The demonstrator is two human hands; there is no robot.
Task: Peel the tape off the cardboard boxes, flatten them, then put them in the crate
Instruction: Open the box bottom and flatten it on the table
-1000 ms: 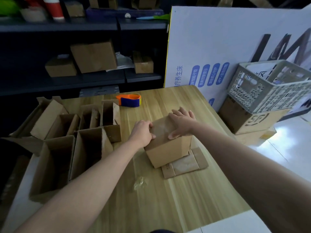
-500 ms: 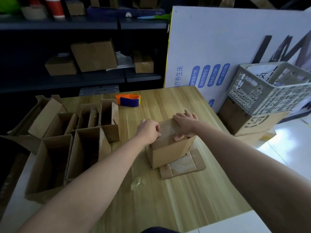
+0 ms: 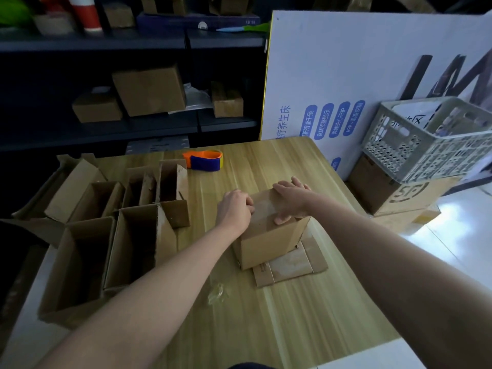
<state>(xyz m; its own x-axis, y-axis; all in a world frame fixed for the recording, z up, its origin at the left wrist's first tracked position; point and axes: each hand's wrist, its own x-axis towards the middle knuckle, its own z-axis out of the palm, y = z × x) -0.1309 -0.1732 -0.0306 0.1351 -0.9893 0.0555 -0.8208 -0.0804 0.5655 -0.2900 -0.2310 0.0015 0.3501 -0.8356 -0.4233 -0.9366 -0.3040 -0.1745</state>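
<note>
Cardboard box [image 3: 269, 242] under right fingers [image 3: 282, 186], left fingers [image 3: 248, 202] at its top edge

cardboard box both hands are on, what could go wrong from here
The box stands on splayed flaps; a hard tug by the left hand at its top edge could tip it, as only the flat right hand steadies it. The crumpled tape scrap may stick to the left forearm.
</note>
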